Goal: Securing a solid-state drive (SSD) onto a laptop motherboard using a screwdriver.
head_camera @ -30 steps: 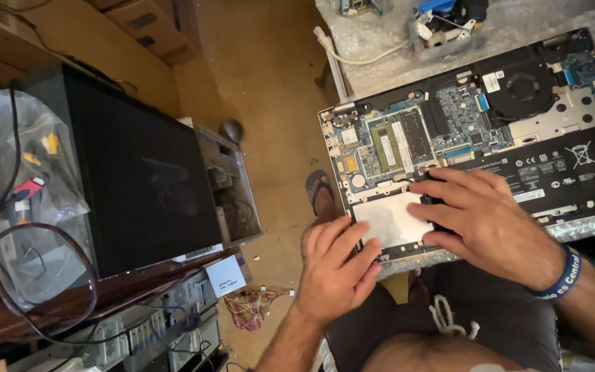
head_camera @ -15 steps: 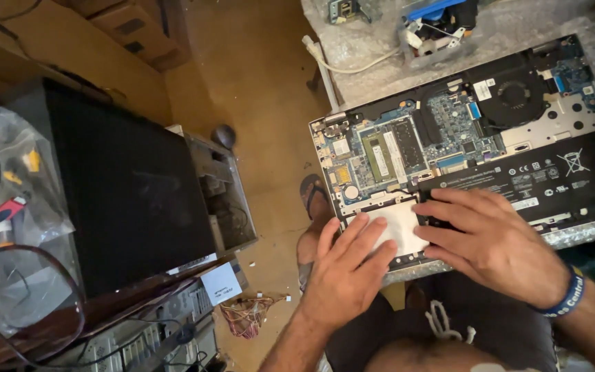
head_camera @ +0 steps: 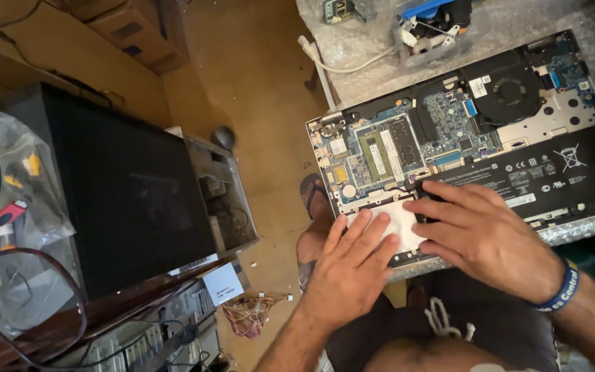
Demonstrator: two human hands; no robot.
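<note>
We saw the opened laptop with a matt black plastic battery, a green circuit board studded with shiny metal, and a smooth pale trackpad plate. The tabletop looked grey and rough. The computer case was matt black, beside crinkled clear plastic.

We see our two bare forearms, with no sleeves reaching into view. Our left hand wears nothing: no ring, no watch, no glove. Our right hand is bare too, but its wrist carries a dark blue rubber wristband printed with white lettering. Below the arms we wear dark grey shorts with a white drawstring knotted at the waist, its ends hanging loose.
</note>
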